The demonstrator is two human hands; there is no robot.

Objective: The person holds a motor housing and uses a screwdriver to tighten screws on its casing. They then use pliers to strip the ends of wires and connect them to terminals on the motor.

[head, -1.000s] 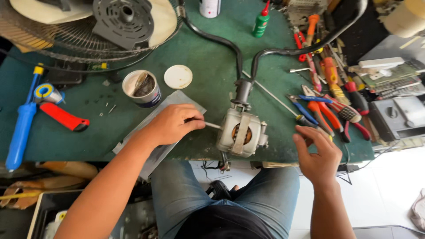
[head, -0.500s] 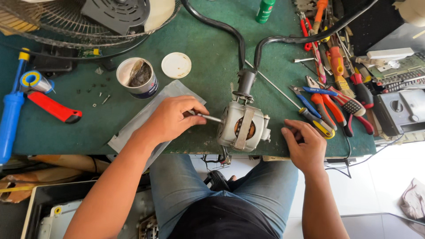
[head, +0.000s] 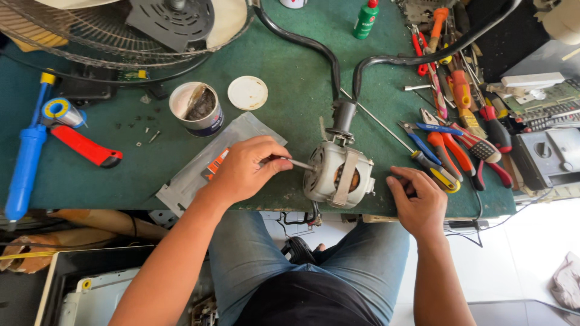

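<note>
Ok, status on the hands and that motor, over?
Left hand pinching a thin metal tool, tip at the motor. Right hand empty, resting on the bench edge beside the motor. Pliers lie just right, apart from it.

The fan guard [head: 109, 36] is running off the top edge, and only part of it is showing. The left hand [head: 244, 169] is covering the handle of the thin tool [head: 297, 163] and part of the grey packet [head: 199, 172]. The small screws [head: 148, 137] on the tabletop [head: 290, 66] are looking too tiny to tell apart.
</note>
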